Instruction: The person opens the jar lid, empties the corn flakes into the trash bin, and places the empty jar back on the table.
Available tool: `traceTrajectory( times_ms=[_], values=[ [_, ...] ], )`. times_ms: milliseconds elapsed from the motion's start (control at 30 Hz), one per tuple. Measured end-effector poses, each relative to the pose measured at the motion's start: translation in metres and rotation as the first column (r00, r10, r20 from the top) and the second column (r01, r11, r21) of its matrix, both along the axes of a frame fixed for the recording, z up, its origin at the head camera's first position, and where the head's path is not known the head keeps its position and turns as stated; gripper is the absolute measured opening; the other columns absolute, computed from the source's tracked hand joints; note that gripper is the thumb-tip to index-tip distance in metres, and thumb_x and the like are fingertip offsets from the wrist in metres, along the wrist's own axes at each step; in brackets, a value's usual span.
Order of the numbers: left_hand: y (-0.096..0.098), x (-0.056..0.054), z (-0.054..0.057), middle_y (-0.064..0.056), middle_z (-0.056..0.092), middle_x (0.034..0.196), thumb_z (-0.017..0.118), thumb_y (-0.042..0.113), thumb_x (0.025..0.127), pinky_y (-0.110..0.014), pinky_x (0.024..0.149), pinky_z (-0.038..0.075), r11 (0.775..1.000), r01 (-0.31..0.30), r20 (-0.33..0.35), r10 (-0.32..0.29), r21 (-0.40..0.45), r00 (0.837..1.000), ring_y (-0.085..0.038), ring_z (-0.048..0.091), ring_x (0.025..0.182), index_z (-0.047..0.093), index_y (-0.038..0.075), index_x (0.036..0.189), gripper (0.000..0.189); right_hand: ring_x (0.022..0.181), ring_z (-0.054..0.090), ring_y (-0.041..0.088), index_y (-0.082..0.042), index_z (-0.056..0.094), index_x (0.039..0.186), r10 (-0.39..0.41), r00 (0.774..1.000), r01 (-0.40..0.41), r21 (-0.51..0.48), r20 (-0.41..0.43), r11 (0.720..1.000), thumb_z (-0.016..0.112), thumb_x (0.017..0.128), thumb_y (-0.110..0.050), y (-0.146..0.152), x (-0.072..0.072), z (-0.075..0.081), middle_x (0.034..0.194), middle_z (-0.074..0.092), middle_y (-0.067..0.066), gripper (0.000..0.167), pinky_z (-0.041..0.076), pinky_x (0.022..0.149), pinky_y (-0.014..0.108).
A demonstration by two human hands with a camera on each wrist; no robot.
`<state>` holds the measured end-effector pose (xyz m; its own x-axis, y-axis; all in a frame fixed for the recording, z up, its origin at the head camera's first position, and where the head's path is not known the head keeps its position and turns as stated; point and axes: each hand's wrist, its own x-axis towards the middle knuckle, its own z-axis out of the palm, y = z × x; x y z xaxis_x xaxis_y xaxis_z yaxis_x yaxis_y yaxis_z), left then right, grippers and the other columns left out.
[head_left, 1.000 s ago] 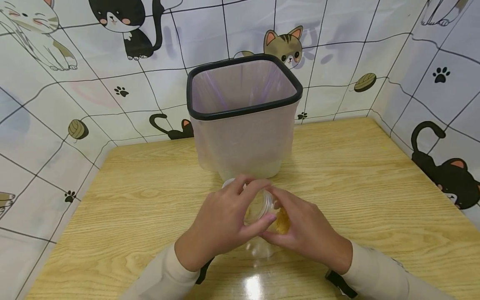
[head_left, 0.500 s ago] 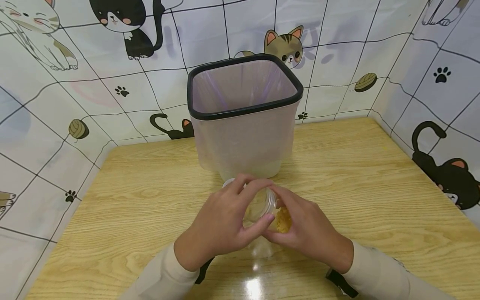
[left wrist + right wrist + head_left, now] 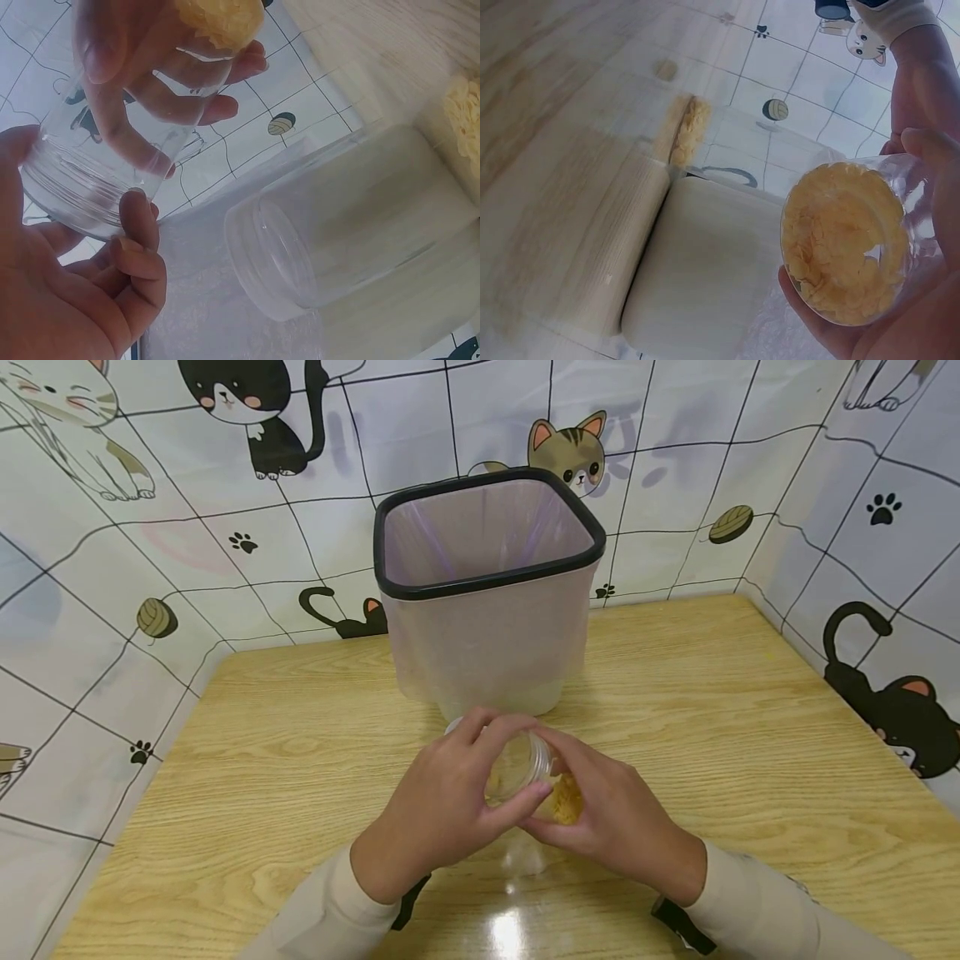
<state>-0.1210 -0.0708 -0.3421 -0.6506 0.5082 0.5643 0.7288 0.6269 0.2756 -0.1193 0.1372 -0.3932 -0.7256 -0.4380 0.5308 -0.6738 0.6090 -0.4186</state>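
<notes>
A clear plastic jar (image 3: 538, 762) is held tilted between both hands, its threaded neck toward the left hand. Pale yellow flakes (image 3: 844, 247) show at its base, near the right palm. My left hand (image 3: 448, 797) grips the neck with thumb and bent fingers. My right hand (image 3: 611, 806) wraps round the body of the jar, thumb on the near side. Behind the hands is a second clear jar (image 3: 375, 202) with a whitish lid (image 3: 262, 259) and yellow flakes at its bottom; the hands hide most of it in the head view.
A pale, translucent bin (image 3: 487, 647) with a black rim stands at the back of the wood-grain table (image 3: 712, 718), close behind the second jar. A cat-patterned sheet (image 3: 300, 547) covers the walls around the table.
The left hand's fingers have shifted slightly around the jar's neck. The right hand, the bin and the second jar look the same.
</notes>
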Motion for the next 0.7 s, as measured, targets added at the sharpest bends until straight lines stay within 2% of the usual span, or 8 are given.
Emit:
traceTrajectory(
  times_ms=[200, 533, 700],
  values=[
    [0.0002, 0.0004, -0.0004, 0.002, 0.063, 0.107, 0.069, 0.048, 0.090, -0.017, 0.054, 0.043, 0.999, -0.037, 0.015, 0.037, 0.009, 0.999, -0.006, 0.049, 0.062, 0.060, 0.017, 0.125, 0.048, 0.092, 0.065, 0.007, -0.014, 0.046, 0.145, 0.002, 1.000, -0.002, 0.005, -0.023, 1.000, 0.078, 0.082, -0.050, -0.0003, -0.0009, -0.0010, 0.109, 0.069, -0.005, 0.080, 0.057, 0.074, 0.032],
    [0.0006, 0.0003, -0.0006, 0.002, 0.064, 0.105, 0.071, 0.047, 0.088, -0.017, 0.052, 0.041, 0.999, -0.050, 0.001, 0.050, 0.010, 0.999, -0.005, 0.046, 0.058, 0.061, 0.017, 0.123, 0.047, 0.089, 0.065, 0.007, -0.014, 0.046, 0.145, -0.001, 0.999, 0.002, 0.015, -0.035, 1.000, 0.079, 0.081, -0.051, -0.0006, -0.0010, -0.0018, 0.104, 0.068, -0.007, 0.081, 0.056, 0.072, 0.030],
    [0.0013, -0.0007, -0.0011, 0.002, 0.066, 0.102, 0.073, 0.048, 0.086, -0.019, 0.051, 0.041, 0.997, -0.075, -0.042, 0.075, -0.002, 0.996, -0.007, 0.047, 0.057, 0.062, 0.017, 0.120, 0.048, 0.089, 0.064, 0.004, -0.014, 0.045, 0.146, -0.003, 0.999, 0.004, 0.019, -0.033, 1.000, 0.079, 0.081, -0.051, -0.0005, -0.0008, -0.0019, 0.104, 0.068, -0.007, 0.082, 0.056, 0.072, 0.030]
  ],
)
